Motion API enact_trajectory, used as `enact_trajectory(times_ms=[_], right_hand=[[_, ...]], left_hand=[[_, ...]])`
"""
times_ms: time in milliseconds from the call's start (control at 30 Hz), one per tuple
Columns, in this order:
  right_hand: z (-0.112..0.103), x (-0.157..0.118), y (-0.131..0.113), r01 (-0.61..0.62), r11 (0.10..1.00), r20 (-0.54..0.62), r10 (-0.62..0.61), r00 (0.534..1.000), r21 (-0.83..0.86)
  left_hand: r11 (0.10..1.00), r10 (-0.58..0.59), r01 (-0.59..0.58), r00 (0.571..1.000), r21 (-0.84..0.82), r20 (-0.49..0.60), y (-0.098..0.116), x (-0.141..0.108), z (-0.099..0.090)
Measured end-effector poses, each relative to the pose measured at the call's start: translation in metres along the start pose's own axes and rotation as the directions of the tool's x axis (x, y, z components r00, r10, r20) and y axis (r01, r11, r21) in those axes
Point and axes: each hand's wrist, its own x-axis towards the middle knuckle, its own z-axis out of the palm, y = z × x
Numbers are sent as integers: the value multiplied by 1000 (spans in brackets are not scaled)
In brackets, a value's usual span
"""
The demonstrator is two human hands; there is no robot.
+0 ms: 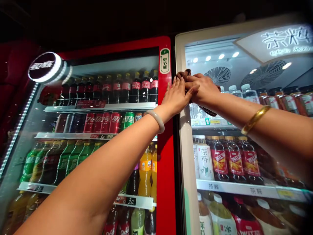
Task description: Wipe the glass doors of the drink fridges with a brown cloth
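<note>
Two glass-door drinks fridges stand side by side in front of me. My right hand (pixel 204 88) grips a brown cloth (pixel 184 74), pressing it against the pale frame (pixel 180 49) of the right fridge. A dark end of the cloth hangs below that hand. My left hand (pixel 174 94) lies with outstretched fingers beside the right one, at the gap between the two fridges. Its fingertips touch the cloth's lower edge, and its thumb reaches across to my right hand. A pale bangle (pixel 157 121) is on my left wrist, a gold bangle (pixel 256 119) on my right forearm.
The left fridge has a red frame (pixel 165 163) with a green-and-white sticker (pixel 164 61). A round lit sign (pixel 44 67) sticks out at its upper left. Behind the glass are cola bottles (pixel 136 85), cans (pixel 101 122) and, on the right, tea bottles (pixel 220 158).
</note>
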Motion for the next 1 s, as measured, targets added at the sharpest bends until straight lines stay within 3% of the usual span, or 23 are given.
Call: enact_trajectory(times_ms=[200, 267, 367, 533, 600, 700, 867, 933, 1000], right_hand=[[26, -102, -30, -16, 1000, -107, 14, 994, -18], [31, -123, -41, -42, 999, -115, 40, 993, -16], [29, -109, -43, -90, 996, -99, 87, 991, -28], [18, -19, -25, -251, 968, -130, 245, 961, -29], [16, -2, -25, -281, 959, -145, 274, 951, -30], [23, -21, -35, -295, 954, -155, 283, 947, -58], [39, -93, -52, -243, 964, -191, 219, 957, -113], [38, -105, -47, -205, 969, -179, 179, 968, -139], [34, -103, -32, -162, 974, -177, 134, 975, -158]], left_hand=[[994, 105, -107, 990, 14, 96, 30, -87, 20], [990, 139, -143, 982, 20, 124, 34, -105, 23], [990, 137, -139, 985, 12, 104, 26, -87, 21], [995, 78, -78, 997, -59, -7, -5, 5, 11], [995, 67, -69, 997, -69, -30, -8, 19, 8], [994, 86, -89, 995, -63, -57, 1, -5, 13], [989, 128, -128, 992, -69, -6, 23, -77, 33], [987, 146, -145, 989, -69, 5, 26, -84, 36], [986, 159, -159, 987, -60, -2, 28, -75, 36]])
